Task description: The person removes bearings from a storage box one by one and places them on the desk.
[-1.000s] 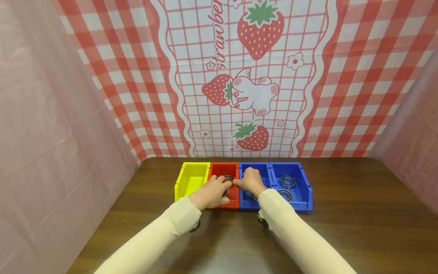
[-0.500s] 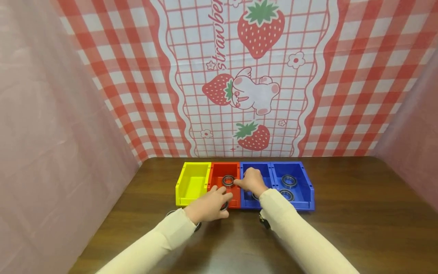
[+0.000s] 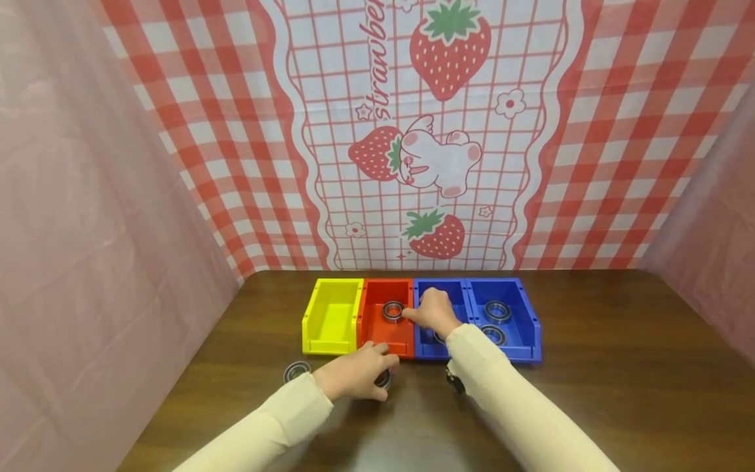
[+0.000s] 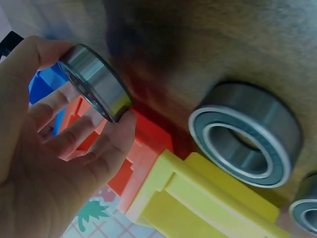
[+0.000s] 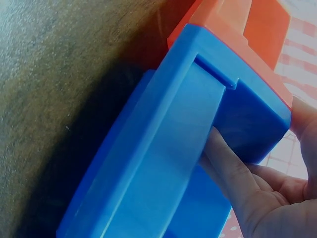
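In the head view my left hand (image 3: 356, 375) is over the table in front of the red bin (image 3: 383, 344). It holds a ball bearing (image 4: 99, 82) by its edges, thumb on one side and fingertips on the other, as the left wrist view shows. Another bearing (image 3: 392, 320) lies inside the red bin. My right hand (image 3: 435, 312) pinches the side wall where the left blue bin (image 5: 148, 163) meets the red one. Its fingers reach into the blue bin, with the thumb on the red side. A bearing in that bin is mostly hidden beneath this hand.
Left of the red bin stands a yellow bin (image 3: 331, 346). Two bearings lie in the right blue bin (image 3: 522, 354). On the table, by my left sleeve, is a bearing (image 4: 267, 109), with another bearing (image 4: 299, 203) at the left wrist view's edge. A checked cloth (image 3: 613, 164) hangs behind.
My left hand has drawn back out of the red bin toward the table's front, bringing a bearing with it. The right hand stays at the bin wall.
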### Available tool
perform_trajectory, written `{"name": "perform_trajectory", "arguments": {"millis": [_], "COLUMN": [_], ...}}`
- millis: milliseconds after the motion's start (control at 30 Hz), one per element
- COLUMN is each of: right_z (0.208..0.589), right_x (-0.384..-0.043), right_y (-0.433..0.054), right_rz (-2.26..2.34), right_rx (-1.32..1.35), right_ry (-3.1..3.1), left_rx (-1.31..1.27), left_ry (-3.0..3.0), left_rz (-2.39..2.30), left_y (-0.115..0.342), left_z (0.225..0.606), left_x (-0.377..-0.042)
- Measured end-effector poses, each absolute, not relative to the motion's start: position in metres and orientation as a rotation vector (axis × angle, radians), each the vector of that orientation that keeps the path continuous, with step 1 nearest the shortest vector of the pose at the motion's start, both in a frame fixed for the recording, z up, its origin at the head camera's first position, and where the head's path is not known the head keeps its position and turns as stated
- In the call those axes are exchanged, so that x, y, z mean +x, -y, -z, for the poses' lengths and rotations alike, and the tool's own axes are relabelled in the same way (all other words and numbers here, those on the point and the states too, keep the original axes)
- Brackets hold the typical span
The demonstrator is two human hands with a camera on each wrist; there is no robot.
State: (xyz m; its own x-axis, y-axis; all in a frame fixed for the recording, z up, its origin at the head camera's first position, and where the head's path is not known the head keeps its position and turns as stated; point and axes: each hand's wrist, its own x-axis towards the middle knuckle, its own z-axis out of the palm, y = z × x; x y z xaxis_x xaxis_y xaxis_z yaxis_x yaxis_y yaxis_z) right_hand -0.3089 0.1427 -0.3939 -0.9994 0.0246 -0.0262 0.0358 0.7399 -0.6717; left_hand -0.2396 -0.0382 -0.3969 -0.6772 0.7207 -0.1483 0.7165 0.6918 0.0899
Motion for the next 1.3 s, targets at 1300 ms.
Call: {"name": "perform_trajectory", "arguments": {"millis": [1300], "right_z": [0.393], "right_x": [-0.307], "right_y": [-0.142], "right_rz": [1.141], "right_rx": [0.065], "right_ry": [-2.897], "left_rx": [1.116], "left_ry": [-2.725], "left_rz": [-0.061], "left_y": [0.061], "left_z": [0.405], "left_x": [-0.238]}}
